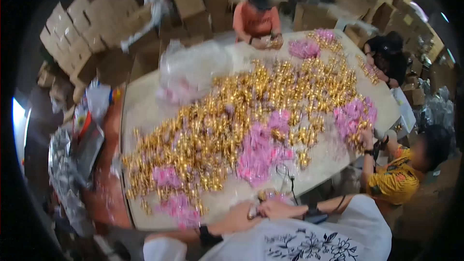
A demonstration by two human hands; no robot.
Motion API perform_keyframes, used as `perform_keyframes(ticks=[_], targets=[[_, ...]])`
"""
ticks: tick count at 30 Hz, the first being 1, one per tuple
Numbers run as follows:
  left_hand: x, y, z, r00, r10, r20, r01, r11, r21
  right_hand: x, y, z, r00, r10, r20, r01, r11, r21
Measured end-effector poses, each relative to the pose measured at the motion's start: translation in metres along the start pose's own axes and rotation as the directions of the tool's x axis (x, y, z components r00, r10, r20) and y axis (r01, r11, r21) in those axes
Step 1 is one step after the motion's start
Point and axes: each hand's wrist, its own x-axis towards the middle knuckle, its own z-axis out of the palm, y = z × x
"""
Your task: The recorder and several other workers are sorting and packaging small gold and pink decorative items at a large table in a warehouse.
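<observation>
Both hands are together at the near edge of the table [145, 116], right over the person's chest: the left hand [240, 216] curls in from one side, the right hand [276, 209] from the other, and pinched between them sits a small gold ornament [253, 212], fingers closed around it. It looks shiny and rounded, foil-bright, though blur hides the fine shape. I'd judge it light and hard-shelled, a bit slick on that glossy skin and probably easy to dent, so a fingertip hold round its widest part seems safest. Just beyond the hands a few more gold pieces [267, 194] lie by a dark cord [291, 183]. Further out, a great heap of gold ornaments [232, 120] spreads across the tabletop, mixed with pink bits [261, 152]. Around the far side other people work: one in an orange shirt [256, 19], one in yellow [396, 178], with cardboard boxes [82, 33] stacked behind.
</observation>
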Motion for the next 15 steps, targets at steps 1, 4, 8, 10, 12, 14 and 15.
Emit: perform_keyframes(ticks=[1,4,8,10,12,14,15], targets=[[0.002,0.006,-0.005,0.999,0.025,-0.037,-0.028,0.998,-0.057,-0.002,-0.009,-0.009,0.998,-0.033,-0.049,0.033,0.999,0.004],[0.000,0.010,-0.004,0.990,0.038,-0.137,-0.025,0.995,0.095,-0.009,-0.016,-0.014,0.995,-0.032,-0.098,0.038,0.998,0.060],[0.004,0.006,-0.005,0.989,0.054,-0.135,-0.052,0.999,0.014,-0.010,-0.039,-0.028,0.987,-0.109,-0.118,0.110,0.994,-0.003],[0.004,0.008,-0.004,0.990,0.084,-0.117,-0.082,0.996,0.022,-0.011,-0.036,-0.025,0.989,-0.105,-0.105,0.107,0.994,0.017],[0.001,0.009,-0.001,0.981,0.147,-0.130,-0.140,0.988,0.059,-0.013,-0.034,-0.023,0.989,-0.122,-0.083,0.122,0.992,-0.008],[-0.002,0.011,0.000,0.984,0.141,-0.111,-0.137,0.989,0.049,-0.017,-0.037,-0.019,0.991,-0.091,-0.094,0.092,0.996,0.001],[-0.004,0.012,0.001,0.985,0.140,-0.101,-0.136,0.990,0.046,-0.019,-0.038,-0.017,0.992,-0.067,-0.104,0.068,0.998,0.001]])
